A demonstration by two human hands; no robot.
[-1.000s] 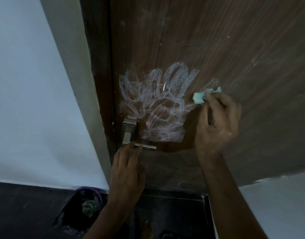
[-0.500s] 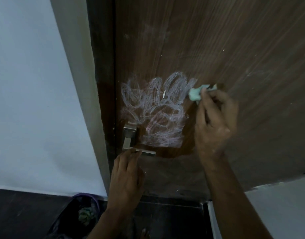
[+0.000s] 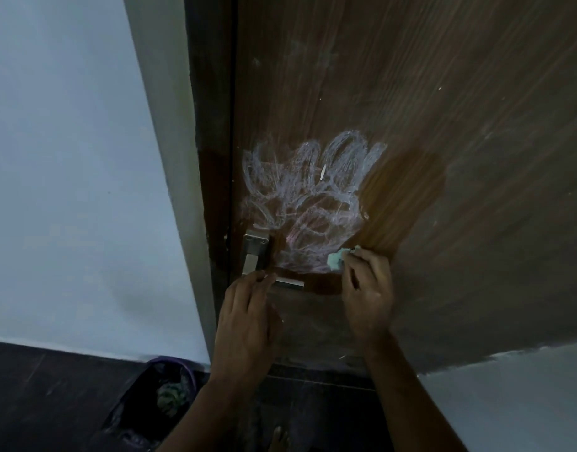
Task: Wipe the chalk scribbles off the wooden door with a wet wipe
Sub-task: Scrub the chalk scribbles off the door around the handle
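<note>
Wet wipe (image 3: 335, 260): small pale-green wad, judged light, soft and limp, best kept bunched under the fingertips; pinched by the right hand (image 3: 367, 295) against the wooden door (image 3: 443, 125) at the chalk scribbles' (image 3: 308, 197) lower right edge; left hand (image 3: 246, 316) curled round the door handle (image 3: 288, 282).
</note>
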